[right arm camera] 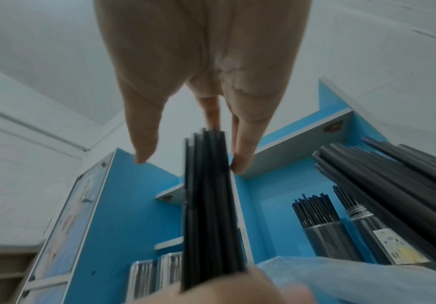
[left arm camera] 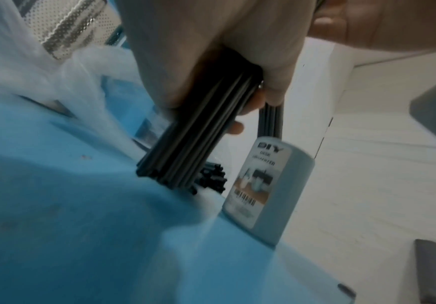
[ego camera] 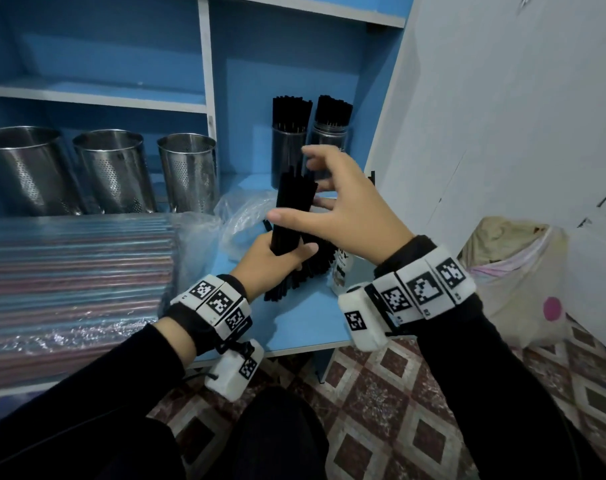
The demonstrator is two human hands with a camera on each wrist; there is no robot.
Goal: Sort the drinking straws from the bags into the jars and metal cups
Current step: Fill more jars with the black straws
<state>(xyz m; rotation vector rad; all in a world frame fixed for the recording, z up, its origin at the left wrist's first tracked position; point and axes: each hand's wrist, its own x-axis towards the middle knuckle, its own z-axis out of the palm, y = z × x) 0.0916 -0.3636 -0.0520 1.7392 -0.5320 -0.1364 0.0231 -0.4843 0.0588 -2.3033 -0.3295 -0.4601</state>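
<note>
My left hand (ego camera: 277,261) grips a bundle of black straws (ego camera: 292,216) upright, its lower ends standing on the blue shelf (ego camera: 305,323). In the left wrist view the fingers wrap the black straws (left arm camera: 198,139). My right hand (ego camera: 332,206) hovers spread over the bundle's top, fingers straight, one fingertip (right arm camera: 240,164) touching the black straws (right arm camera: 211,205). Behind stand a metal cup (ego camera: 287,154) and a jar (ego camera: 329,143), both full of black straws. Three perforated metal cups (ego camera: 187,171) stand empty on the left.
Bags of coloured straws (ego camera: 72,282) lie flat at the left. A crumpled clear bag (ego camera: 242,216) and loose black straws lie beside my left hand. A labelled white container (left arm camera: 266,191) stands at the shelf's right edge. A white wall and a bag-lined bin (ego camera: 516,271) are on the right.
</note>
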